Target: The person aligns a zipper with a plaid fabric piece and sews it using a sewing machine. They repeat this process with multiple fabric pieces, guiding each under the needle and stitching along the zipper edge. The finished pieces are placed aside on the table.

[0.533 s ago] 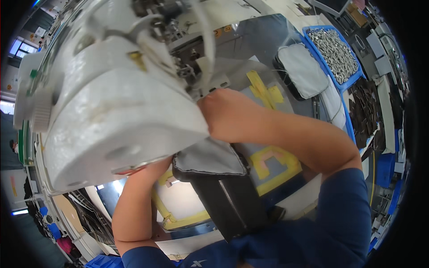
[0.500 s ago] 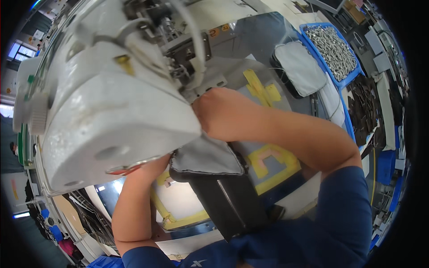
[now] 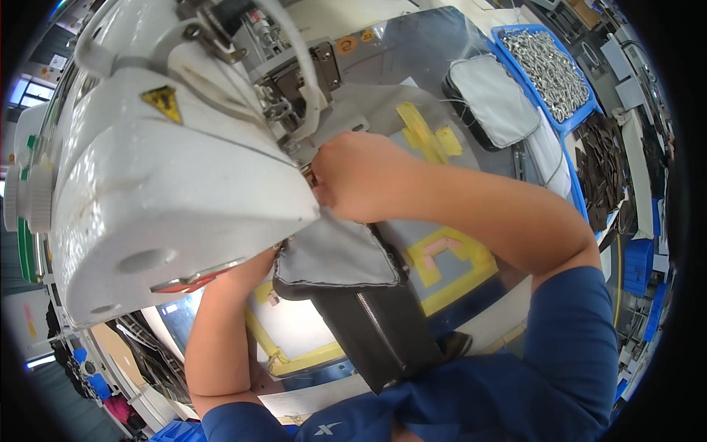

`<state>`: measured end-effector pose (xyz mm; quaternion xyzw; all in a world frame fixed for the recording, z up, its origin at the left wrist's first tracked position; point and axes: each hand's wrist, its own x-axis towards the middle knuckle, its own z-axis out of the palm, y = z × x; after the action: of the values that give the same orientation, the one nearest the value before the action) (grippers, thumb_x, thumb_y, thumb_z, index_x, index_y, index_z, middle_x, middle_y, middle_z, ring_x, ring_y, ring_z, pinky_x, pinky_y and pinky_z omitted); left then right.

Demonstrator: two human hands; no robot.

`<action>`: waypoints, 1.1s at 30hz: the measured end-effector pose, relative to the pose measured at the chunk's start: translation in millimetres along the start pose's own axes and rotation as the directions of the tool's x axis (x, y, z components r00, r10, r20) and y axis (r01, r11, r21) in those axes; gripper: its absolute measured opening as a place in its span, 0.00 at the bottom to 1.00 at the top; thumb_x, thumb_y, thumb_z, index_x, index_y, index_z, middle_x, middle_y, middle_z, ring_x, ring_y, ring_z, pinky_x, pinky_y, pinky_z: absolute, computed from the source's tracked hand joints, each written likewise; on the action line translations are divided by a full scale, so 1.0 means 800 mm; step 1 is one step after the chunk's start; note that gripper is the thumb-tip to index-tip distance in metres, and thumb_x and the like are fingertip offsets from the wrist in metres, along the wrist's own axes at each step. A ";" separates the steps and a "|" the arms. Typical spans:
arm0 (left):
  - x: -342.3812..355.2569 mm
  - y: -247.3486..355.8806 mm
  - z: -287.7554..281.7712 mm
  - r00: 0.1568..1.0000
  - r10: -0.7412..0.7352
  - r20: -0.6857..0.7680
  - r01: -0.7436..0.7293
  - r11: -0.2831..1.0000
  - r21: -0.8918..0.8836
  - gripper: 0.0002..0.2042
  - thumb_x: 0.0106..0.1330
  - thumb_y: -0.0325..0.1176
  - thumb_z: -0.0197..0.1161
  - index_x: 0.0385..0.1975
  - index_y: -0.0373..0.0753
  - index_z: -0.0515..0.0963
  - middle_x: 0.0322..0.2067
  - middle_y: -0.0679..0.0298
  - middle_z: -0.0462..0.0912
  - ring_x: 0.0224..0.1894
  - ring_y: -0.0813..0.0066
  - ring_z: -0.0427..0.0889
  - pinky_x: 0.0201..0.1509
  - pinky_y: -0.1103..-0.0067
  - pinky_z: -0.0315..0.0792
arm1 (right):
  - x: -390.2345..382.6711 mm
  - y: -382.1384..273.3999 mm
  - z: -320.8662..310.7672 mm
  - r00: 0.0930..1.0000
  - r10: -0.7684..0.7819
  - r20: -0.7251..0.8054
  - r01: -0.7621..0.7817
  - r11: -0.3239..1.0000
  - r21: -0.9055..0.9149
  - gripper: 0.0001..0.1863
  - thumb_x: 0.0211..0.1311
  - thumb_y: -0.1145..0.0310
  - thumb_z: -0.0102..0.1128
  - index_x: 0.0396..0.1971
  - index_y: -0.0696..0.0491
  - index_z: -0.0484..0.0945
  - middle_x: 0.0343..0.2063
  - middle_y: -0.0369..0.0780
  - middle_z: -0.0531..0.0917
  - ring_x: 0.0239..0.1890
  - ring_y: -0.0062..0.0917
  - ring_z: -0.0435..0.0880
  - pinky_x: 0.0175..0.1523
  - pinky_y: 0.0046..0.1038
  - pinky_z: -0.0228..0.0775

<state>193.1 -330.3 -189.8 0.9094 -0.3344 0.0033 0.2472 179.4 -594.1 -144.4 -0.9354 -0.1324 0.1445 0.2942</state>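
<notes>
A sewing workshop: a large, glossy white machine head, apparently a sewing machine's, overhangs a worktable marked with yellow tape; around it lie a soft black piece with a silver zip, a rounded grey-and-black pouch-like piece, a blue plastic tray of small silver metal fittings, and a pile of dark brown cut pieces

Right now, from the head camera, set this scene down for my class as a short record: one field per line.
Left hand: mostly hidden behind the sewing machine; grip unseen
Right hand: curled at the far end of the black piece with grey lining; exact grip hidden
Zip: on the black strip extending toward the person
Work surface: marked with yellow tape
Far right: blue tray of metal hardware
</notes>
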 end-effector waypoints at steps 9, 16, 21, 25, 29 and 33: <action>-0.006 -0.004 0.003 0.998 -0.063 0.017 0.063 0.998 0.013 0.12 0.64 0.28 0.78 0.46 0.35 0.89 0.41 0.56 0.92 0.43 0.60 0.90 0.50 0.68 0.81 | 0.002 0.006 0.004 0.999 -0.011 -0.040 0.010 0.999 -0.037 0.13 0.63 0.64 0.65 0.32 0.60 0.89 0.32 0.51 0.89 0.43 0.51 0.89 0.48 0.49 0.82; 0.003 0.006 0.008 0.999 0.031 -0.031 -0.028 0.997 0.078 0.13 0.64 0.29 0.79 0.47 0.36 0.89 0.42 0.57 0.93 0.45 0.62 0.91 0.52 0.68 0.81 | -0.006 0.021 0.003 0.994 -0.062 -0.095 0.059 0.998 -0.035 0.16 0.65 0.60 0.67 0.29 0.60 0.87 0.28 0.52 0.87 0.40 0.52 0.88 0.48 0.50 0.78; 0.001 0.004 0.005 0.999 0.031 -0.030 -0.028 0.995 0.099 0.13 0.64 0.29 0.78 0.47 0.37 0.90 0.42 0.57 0.93 0.46 0.61 0.91 0.53 0.68 0.82 | -0.006 0.019 0.003 0.996 -0.048 -0.070 0.045 0.998 -0.040 0.14 0.64 0.63 0.66 0.29 0.60 0.88 0.28 0.51 0.88 0.39 0.52 0.89 0.46 0.49 0.81; 0.003 0.009 -0.002 1.000 0.017 -0.015 -0.016 0.995 0.103 0.13 0.64 0.30 0.78 0.47 0.38 0.90 0.42 0.57 0.93 0.46 0.60 0.91 0.52 0.67 0.82 | -0.007 0.020 0.005 0.994 -0.073 -0.085 0.071 0.997 -0.037 0.13 0.64 0.65 0.66 0.29 0.60 0.88 0.28 0.51 0.88 0.39 0.52 0.90 0.45 0.48 0.82; 0.003 0.011 -0.003 1.000 -0.003 0.014 0.001 0.992 0.127 0.12 0.65 0.30 0.78 0.47 0.39 0.90 0.43 0.58 0.93 0.47 0.59 0.91 0.52 0.67 0.82 | -0.007 0.019 0.003 0.996 -0.049 -0.072 0.046 0.998 -0.046 0.14 0.65 0.63 0.66 0.30 0.60 0.88 0.28 0.51 0.88 0.39 0.52 0.89 0.45 0.49 0.81; -0.007 0.003 0.007 0.987 -0.158 0.012 0.154 0.978 0.140 0.12 0.64 0.27 0.76 0.47 0.39 0.90 0.44 0.57 0.93 0.47 0.60 0.92 0.53 0.67 0.83 | -0.011 0.019 0.000 0.997 -0.041 -0.073 0.036 0.998 -0.060 0.16 0.68 0.60 0.65 0.30 0.59 0.87 0.27 0.51 0.87 0.39 0.51 0.88 0.47 0.50 0.78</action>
<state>186.5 -330.7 -194.5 0.9478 -0.2637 -0.0031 0.1789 174.1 -609.2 -151.5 -0.9456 -0.1436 0.1001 0.2740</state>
